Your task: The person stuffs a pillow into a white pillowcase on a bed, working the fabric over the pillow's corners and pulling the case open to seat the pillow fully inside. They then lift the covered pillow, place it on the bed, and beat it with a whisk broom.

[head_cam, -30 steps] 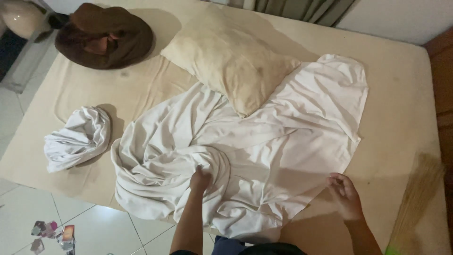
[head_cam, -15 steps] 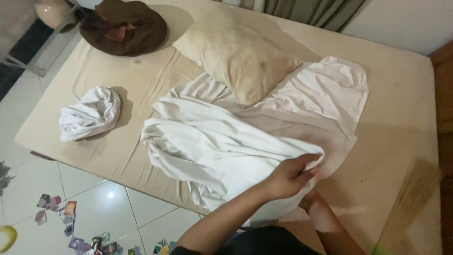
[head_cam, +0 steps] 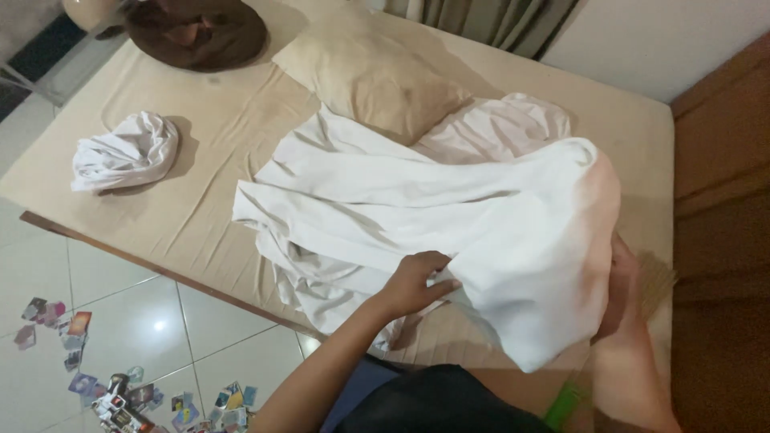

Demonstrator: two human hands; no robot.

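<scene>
A large white sheet (head_cam: 417,200) lies bunched across the beige mattress (head_cam: 216,168). My left hand (head_cam: 417,282) grips a fold of the sheet near its front edge. My right hand (head_cam: 622,281) is mostly hidden behind a raised corner of the same sheet, which hangs over it; it seems to hold the cloth up from inside. A tan pillow (head_cam: 373,76) rests behind the sheet, partly under it.
A small white bundle of cloth (head_cam: 124,152) sits at the mattress's left. A dark brown cushion (head_cam: 196,32) lies at the far left corner. Scattered small cards (head_cam: 120,389) litter the tiled floor. A wooden panel (head_cam: 722,200) stands on the right, curtains behind.
The sheet has been pulled rightward and its right part lifted into the air. My left hand moved from the bunched left side to the middle front; my right hand went under the raised cloth.
</scene>
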